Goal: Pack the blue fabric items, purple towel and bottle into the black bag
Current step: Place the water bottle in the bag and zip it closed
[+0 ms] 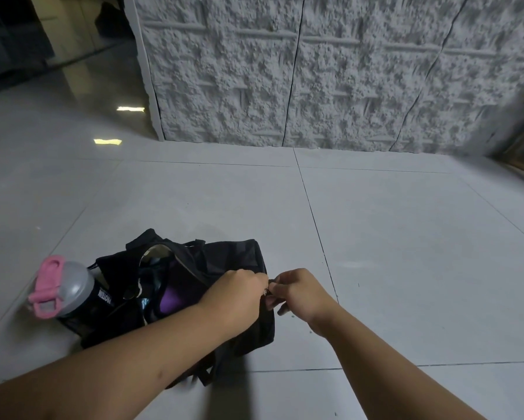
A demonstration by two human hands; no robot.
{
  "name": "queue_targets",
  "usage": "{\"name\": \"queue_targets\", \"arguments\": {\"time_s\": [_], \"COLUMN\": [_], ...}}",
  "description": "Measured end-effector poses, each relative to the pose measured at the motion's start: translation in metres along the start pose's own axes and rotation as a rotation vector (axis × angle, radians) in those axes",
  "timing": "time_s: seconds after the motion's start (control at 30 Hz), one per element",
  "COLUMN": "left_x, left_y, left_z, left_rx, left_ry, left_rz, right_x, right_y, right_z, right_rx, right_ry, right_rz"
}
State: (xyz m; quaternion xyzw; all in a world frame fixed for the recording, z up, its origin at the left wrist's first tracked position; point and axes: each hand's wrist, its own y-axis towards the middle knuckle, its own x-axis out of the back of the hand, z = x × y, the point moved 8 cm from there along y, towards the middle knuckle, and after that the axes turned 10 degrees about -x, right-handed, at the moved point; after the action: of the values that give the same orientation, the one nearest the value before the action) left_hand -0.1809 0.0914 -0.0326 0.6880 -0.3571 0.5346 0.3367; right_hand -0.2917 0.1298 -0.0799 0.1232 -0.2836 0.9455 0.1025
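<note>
Packing looks nearly finished: the purple towel [171,300] and blue fabric [151,275] lie inside the black bag [242,262] on the floor, with the bottle [73,287] tucked at its 9 o'clock end. The left hand [239,291] and right hand [297,291] both pinch the zipper at the 3 o'clock end; next, I judge, drawing it toward 9 o'clock.

My black bag [224,262] sits on the floor, top open. The purple towel [171,301] and some blue cloth [147,303] show inside. The bottle [69,289], pink lid, stands in its left side pocket.
</note>
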Motion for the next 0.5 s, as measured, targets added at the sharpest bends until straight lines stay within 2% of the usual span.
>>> {"name": "queue_targets", "arguments": {"time_s": [0.3, 0.5], "left_x": [0.003, 0.004], "left_y": [0.001, -0.006], "left_z": [0.005, 0.019], "left_rx": [0.084, 0.239], "left_ry": [-0.076, -0.335], "left_rz": [-0.007, -0.156], "right_x": [-0.004, -0.001], "right_y": [-0.001, -0.001], "right_z": [0.008, 0.006], "right_rx": [0.04, 0.024], "right_ry": [-0.105, -0.015], "right_rz": [-0.039, -0.036]}}
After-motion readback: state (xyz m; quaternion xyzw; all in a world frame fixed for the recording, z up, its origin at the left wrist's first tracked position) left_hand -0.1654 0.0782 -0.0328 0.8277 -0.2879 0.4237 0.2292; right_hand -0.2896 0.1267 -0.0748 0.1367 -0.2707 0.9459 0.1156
